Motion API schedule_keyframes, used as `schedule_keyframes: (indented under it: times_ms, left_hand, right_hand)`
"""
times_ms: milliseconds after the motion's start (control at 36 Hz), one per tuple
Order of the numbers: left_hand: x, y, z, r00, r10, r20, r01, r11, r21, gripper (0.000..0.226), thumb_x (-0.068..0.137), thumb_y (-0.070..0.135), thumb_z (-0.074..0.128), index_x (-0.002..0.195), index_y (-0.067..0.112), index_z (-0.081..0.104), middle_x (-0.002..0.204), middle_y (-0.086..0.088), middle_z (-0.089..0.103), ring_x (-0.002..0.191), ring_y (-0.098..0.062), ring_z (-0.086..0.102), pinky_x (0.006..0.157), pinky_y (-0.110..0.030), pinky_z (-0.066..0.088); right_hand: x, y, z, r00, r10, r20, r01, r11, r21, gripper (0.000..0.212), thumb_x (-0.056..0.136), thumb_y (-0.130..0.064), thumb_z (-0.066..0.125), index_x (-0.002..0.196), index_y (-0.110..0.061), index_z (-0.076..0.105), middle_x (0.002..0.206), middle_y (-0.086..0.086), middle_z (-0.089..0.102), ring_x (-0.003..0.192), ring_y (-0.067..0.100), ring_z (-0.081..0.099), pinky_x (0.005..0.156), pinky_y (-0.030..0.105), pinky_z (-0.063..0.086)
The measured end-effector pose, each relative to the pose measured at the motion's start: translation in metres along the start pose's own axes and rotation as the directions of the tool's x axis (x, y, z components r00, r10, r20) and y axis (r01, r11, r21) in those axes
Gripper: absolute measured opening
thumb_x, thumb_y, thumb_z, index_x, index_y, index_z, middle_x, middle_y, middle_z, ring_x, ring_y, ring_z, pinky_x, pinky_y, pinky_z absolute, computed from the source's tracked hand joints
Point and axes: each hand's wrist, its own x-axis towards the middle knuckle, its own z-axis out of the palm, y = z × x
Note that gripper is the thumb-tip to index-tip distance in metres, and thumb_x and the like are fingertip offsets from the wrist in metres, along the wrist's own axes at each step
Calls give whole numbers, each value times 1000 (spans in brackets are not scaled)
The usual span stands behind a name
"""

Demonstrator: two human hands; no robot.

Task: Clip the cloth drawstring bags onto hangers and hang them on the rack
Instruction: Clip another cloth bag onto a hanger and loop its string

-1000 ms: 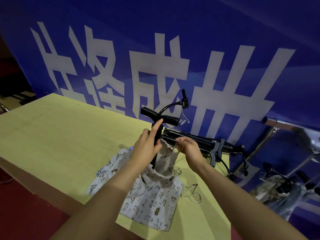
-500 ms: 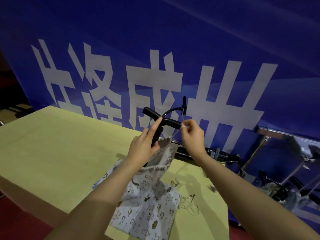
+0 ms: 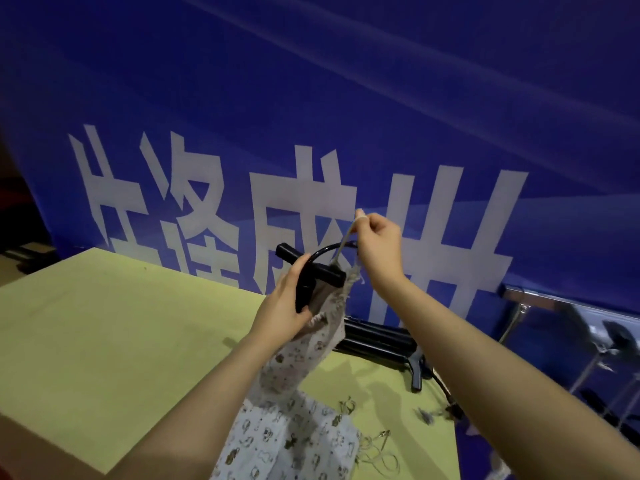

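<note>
Holding the black hanger [image 3: 308,275] up over the tabletop's [image 3: 104,341] far edge, our left hand [image 3: 282,311] grips it and the printed drawstring bag [image 3: 304,355] together, while our right hand [image 3: 379,245] pinches the drawstring [image 3: 346,242] taut, probably to free the bag's mouth for clipping.

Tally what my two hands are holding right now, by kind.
Black hanger: 1, in left hand
Printed cloth bag: 1, also in left hand
Drawstring: 1, pinched by right hand
Total: 3
</note>
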Motion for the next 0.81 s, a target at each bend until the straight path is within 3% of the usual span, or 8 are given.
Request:
schedule_keyframes:
  times_ms: [167,278,361,472,556,639,694,806]
  left_hand:
    - [-1,-7,13,993,-111,48,107,991,86,87,86,16,59,144,45,0,128,-8,39,80,-25,59,63,-37,53]
    - [-4,-6,11,991,-131,-11,128,946,297,68,88,27,49,147,37,16,112,-8,37,98,-28,41,80,-33,43]
    - [-1,-1,9,996,-47,-79,75,914,399,57,90,39,44,144,25,30,124,-10,37,112,-30,36,94,-37,37]
    - [12,13,7,994,-32,-109,76,899,432,75,84,68,38,130,10,42,143,-11,33,135,-29,29,112,-41,28]
    - [21,18,3,990,-83,-114,124,896,426,84,74,80,41,120,9,46,129,-7,46,125,-25,41,107,-37,35]
    - [27,21,-1,990,-105,-99,137,898,418,74,79,73,44,120,11,43,124,-6,52,119,-25,48,105,-37,36]
    - [29,24,-3,991,-102,-82,127,896,424,73,82,65,45,132,14,34,127,-7,53,120,-27,50,105,-40,35]
    - [30,31,-6,997,-78,5,69,903,425,61,88,48,42,143,30,24,118,-12,51,111,-33,49,95,-41,38]
  right_hand:
    - [1,8,5,999,-16,33,16,1000,-26,39,96,-20,53,62,0,54,51,4,44,50,13,42,59,28,45]
    - [1,8,4,998,-10,61,12,999,-33,42,95,-22,53,69,10,58,48,0,38,45,10,37,59,23,42]
    - [4,7,3,997,10,74,-7,999,-39,41,96,-22,52,68,7,59,48,-1,38,45,7,38,57,17,42]
    - [2,5,0,998,12,62,-9,999,-40,38,97,-18,51,62,-4,52,46,-4,40,39,2,40,45,13,38]
    - [-2,3,-2,999,1,52,1,999,-34,34,97,-16,50,71,4,59,43,-7,38,32,0,40,38,9,34]
    - [-3,3,-4,998,-6,58,9,999,-51,37,97,-17,51,76,12,62,45,-6,43,34,-1,43,40,7,34]
    - [-5,4,-5,998,1,65,3,998,-61,37,96,-17,52,77,12,63,42,-11,46,36,-3,46,42,6,35]
    - [-7,6,-6,998,2,63,4,995,-98,37,97,-17,51,77,12,63,43,-10,45,35,-2,45,40,6,34]
